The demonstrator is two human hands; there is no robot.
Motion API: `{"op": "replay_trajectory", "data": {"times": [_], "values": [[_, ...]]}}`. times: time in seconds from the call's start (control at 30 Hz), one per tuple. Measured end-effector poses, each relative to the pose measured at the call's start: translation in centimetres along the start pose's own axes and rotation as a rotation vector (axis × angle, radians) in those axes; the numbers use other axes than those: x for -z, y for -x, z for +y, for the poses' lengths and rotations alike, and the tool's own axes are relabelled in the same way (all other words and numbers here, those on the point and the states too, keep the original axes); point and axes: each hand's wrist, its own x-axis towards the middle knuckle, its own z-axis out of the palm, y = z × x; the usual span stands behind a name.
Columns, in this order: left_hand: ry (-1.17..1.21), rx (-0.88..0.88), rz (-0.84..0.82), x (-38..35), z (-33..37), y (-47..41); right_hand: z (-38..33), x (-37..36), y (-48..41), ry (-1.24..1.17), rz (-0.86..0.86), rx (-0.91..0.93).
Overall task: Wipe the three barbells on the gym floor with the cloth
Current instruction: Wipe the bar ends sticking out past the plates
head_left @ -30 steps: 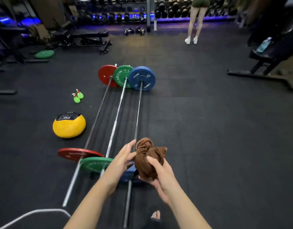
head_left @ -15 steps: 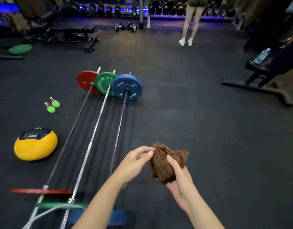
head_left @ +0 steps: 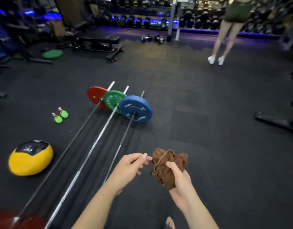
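Three barbells lie side by side on the black gym floor, running away from me. The left one carries a red plate point(head_left: 95, 96), the middle one a green plate point(head_left: 113, 100), the right one a blue plate point(head_left: 136, 109). The right barbell's shaft point(head_left: 124, 136) passes under my left hand. My right hand point(head_left: 178, 176) grips a bunched brown cloth point(head_left: 167, 166) above the floor, right of the bars. My left hand point(head_left: 131, 167) hovers beside the cloth, fingers loosely curled, its fingertips at the cloth's edge. The near red plate shows blurred at the bottom left.
A yellow 2 kg medicine ball point(head_left: 31, 157) sits left of the bars, two small green collars point(head_left: 60, 115) beyond it. A bench point(head_left: 99, 43) and a green plate point(head_left: 52, 54) lie far left. A person point(head_left: 228, 30) stands at the back right by the dumbbell racks. A machine base point(head_left: 276, 121) is at right.
The view has shifted forward and right along the bars. My hands with the cloth moved right, off the right barbell. My left hand has drawn slightly away from the cloth.
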Motion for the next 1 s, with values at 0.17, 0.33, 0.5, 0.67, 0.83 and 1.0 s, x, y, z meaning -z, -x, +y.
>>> {"op": "replay_trajectory", "data": {"times": [0.17,0.33,0.5,0.67,0.83,1.0], "values": [[0.157,-0.013,0.311,1.9,4.4,-11.6,-9.8,-2.8,-12.1,0.138,-0.075,-0.061],[0.279,0.099,0.504,2.8,4.3,-21.3,-15.7,-6.0,-22.6,0.247,-0.187,-0.13],[0.375,0.223,0.631,3.1,4.2,-35.9,-21.6,-7.5,-36.2,0.342,-0.158,-0.166],[0.437,0.282,0.607,3.4,9.7,-54.3,-30.9,-9.3,-50.2,0.424,-0.121,-0.219],[0.45,0.277,0.584,4.7,16.7,-69.5,-41.9,-11.9,-60.8,0.408,-0.195,-0.16],[0.4,0.331,0.643,6.7,18.6,-80.5,-48.6,-13.9,-71.8,0.524,-0.274,-0.069]]}}
